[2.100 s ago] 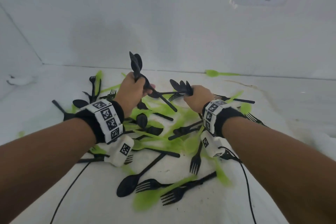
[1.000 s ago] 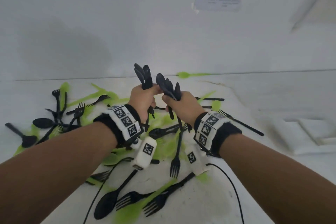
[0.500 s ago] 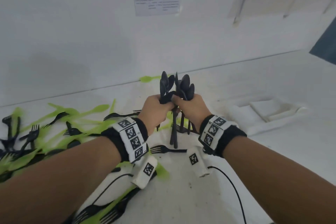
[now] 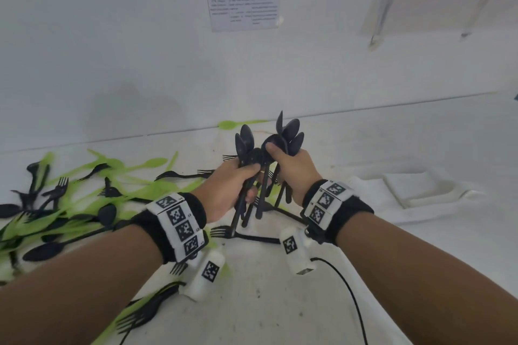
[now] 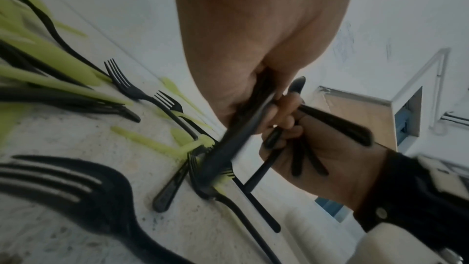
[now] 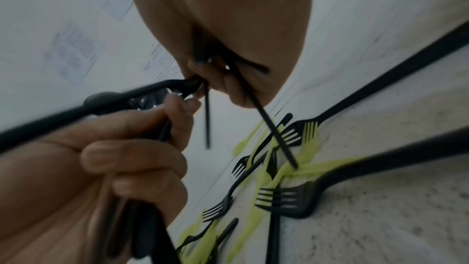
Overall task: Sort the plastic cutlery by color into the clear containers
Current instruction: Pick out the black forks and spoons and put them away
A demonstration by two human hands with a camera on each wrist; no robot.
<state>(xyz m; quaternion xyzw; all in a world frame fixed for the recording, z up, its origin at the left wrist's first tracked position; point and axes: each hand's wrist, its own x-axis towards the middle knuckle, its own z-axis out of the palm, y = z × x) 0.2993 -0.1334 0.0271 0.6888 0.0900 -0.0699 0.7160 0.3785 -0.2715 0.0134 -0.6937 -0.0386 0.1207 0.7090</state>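
Fingers [image 4: 249,169] of the left hand [image 4: 228,190] curl round a bundle of black spoons [image 4: 245,143]; the right hand [image 4: 294,173] clamps a second bundle of black spoons [image 4: 290,136], thumb pressed on one bowl. Both bundles are held upright above the white table [image 4: 266,302], bowls up, handles hanging below the fists and crossing. Exact spoon counts cannot be determined. Loose black forks [image 4: 59,187] and green cutlery [image 4: 145,164] lie scattered at left, blurred and partly cut off. White trays [image 4: 414,190] lie to the right; their contents are indistinct.
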